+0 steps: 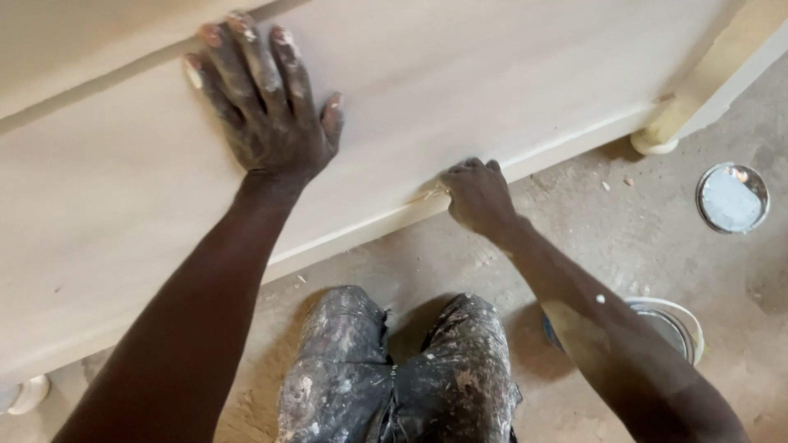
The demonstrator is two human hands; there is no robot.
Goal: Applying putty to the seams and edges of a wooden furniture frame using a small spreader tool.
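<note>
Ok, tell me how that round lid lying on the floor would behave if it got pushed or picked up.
The lid looks thin and shiny, probably metal, so likely light and fairly stiff. It lies flat on the gritty floor, so a push would probably slide it with some scraping, not roll it. Its pale coating could be wet filler, so possibly messy to hold.

Hands (369,156) on pale panel (492,90) (dusty)

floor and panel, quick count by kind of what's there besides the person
pale wooden panel: 1
round furniture feet: 2
open paint can: 1
can lid: 1
total: 5
</note>
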